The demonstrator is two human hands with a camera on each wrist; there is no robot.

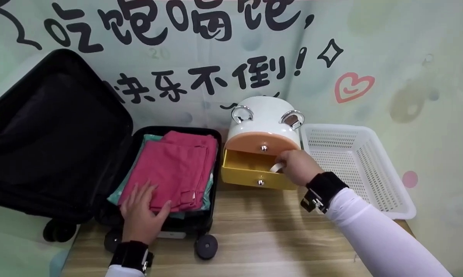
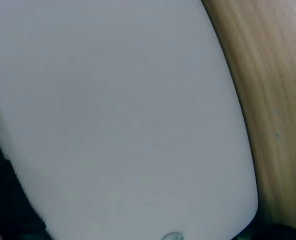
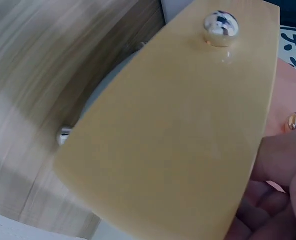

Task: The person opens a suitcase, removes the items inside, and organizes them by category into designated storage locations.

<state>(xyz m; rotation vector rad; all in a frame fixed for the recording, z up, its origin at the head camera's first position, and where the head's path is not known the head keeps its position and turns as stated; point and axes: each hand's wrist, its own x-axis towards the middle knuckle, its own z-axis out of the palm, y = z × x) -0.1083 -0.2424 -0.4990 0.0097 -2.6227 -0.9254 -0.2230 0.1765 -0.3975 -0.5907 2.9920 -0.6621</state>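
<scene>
My left hand (image 1: pixel 144 215) lies with spread fingers on folded pink clothes (image 1: pixel 166 165) in the open black suitcase (image 1: pixel 218 154). Teal patterned fabric (image 1: pixel 117 192) peeks out beneath them. My right hand (image 1: pixel 301 167) reaches over the right end of a pulled-out yellow drawer (image 1: pixel 239 176), its fingers curled around a small white curved item (image 1: pixel 277 167), whose kind I cannot tell. In the right wrist view, the drawer front (image 3: pixel 173 125) hides part of the fingers (image 3: pixel 283 160). The drawer belongs to a white cabinet (image 1: pixel 268 111) with an orange upper drawer (image 1: pixel 262 141).
A white perforated plastic basket (image 1: pixel 402 207) stands right of the cabinet. The suitcase's raised lid (image 1: pixel 58 134) leans back at the left. A wooden table (image 1: pixel 254 238) bears everything, before a printed cloth (image 1: pixel 427 96). A smooth pale panel (image 2: pixel 128 115) fills most of the left wrist view.
</scene>
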